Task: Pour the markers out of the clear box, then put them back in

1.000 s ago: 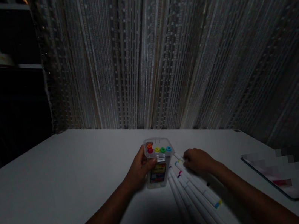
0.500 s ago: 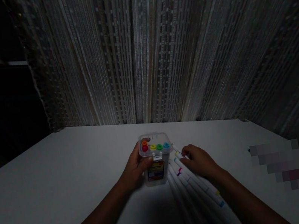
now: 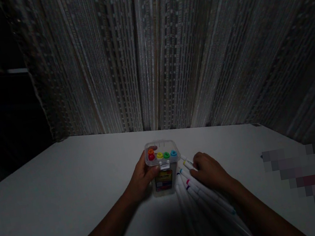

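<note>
My left hand is wrapped round the left side of a clear plastic box, its thumb on the front near the latch. Inside, beneath the see-through top, stand markers with red, orange, yellow, green and blue ends. A printed label covers part of the front. Just right of the box, my right hand closes its thumb and fingers on a white marker with a yellow band. Below that hand several more white markers with coloured bands lie fanned out, partly hidden by the forearm.
The white table reaches back to a striped, woven curtain. A blurred-out patch covers something on the right side of the table. Light is dim, and the left background is nearly black.
My right hand has drawn the yellow-banded marker apart from the fanned bunch, and the other markers have shifted a little. My left hand keeps its hold on the box.
</note>
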A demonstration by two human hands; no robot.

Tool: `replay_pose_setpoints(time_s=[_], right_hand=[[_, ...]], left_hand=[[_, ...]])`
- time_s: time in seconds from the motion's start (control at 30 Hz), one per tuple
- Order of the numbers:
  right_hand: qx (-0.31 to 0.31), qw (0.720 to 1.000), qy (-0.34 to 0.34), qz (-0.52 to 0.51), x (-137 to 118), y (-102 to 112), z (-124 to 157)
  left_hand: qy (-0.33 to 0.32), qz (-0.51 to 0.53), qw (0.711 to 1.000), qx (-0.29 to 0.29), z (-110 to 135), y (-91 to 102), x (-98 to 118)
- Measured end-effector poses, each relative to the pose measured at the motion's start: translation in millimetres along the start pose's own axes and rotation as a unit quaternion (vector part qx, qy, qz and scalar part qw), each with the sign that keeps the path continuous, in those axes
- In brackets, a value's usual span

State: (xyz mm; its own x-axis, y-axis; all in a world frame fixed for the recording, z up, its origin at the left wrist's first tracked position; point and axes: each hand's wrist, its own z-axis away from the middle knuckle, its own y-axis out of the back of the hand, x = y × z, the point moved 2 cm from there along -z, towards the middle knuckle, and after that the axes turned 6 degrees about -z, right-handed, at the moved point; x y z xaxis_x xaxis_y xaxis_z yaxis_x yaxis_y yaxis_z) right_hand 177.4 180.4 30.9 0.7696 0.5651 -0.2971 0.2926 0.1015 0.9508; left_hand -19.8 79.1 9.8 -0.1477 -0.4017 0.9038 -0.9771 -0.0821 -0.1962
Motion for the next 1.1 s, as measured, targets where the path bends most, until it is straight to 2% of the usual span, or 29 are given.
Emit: replay_pose_setpoints(time_s=[0.17,0.3,0.43,0.53,0.67,0.73,0.83,0.97,1.1], right_hand=[[0.065,0.996,0.002,-0.054,1.0,11.5,-0.9],[0.124,0.979,0.02,-0.162,-2.4,24.2,1.8],[0.229,0.93,0.058,-0.28,-12.1,44.7,9.0],[0.314,0.887,0.089,-0.325,-25.4,70.6,14.5],[0.394,0.823,0.201,-0.356,-56.0,114.8,17.7],[0.393,0.803,0.259,-0.364,-75.0,131.2,14.7],[0.341,0.807,0.31,-0.37,-102.0,136.7,2.7],[0.247,0.849,0.307,-0.351,-126.8,113.4,-19.3],[0.172,0.895,0.272,-0.309,-139.2,86.6,-33.3]], left_hand=[[-0.003,0.004,1.0,-0.004,-0.3,-2.2,3.9],[-0.011,0.005,1.0,-0.021,0.3,-5.0,7.8],[-0.011,0.022,0.999,-0.03,1.0,-6.6,9.0],[-0.014,0.029,0.999,-0.033,0.8,-7.1,8.9],[-0.019,0.022,0.999,-0.029,-0.2,-7.6,10.2],[-0.023,0.019,0.999,-0.026,-0.4,-8.1,11.4],[-0.025,0.017,0.999,-0.032,0.0,-9.0,12.2],[-0.032,0.016,0.998,-0.049,0.4,-9.5,11.8],[-0.041,0.003,0.998,-0.044,-0.1,-8.7,12.3]])
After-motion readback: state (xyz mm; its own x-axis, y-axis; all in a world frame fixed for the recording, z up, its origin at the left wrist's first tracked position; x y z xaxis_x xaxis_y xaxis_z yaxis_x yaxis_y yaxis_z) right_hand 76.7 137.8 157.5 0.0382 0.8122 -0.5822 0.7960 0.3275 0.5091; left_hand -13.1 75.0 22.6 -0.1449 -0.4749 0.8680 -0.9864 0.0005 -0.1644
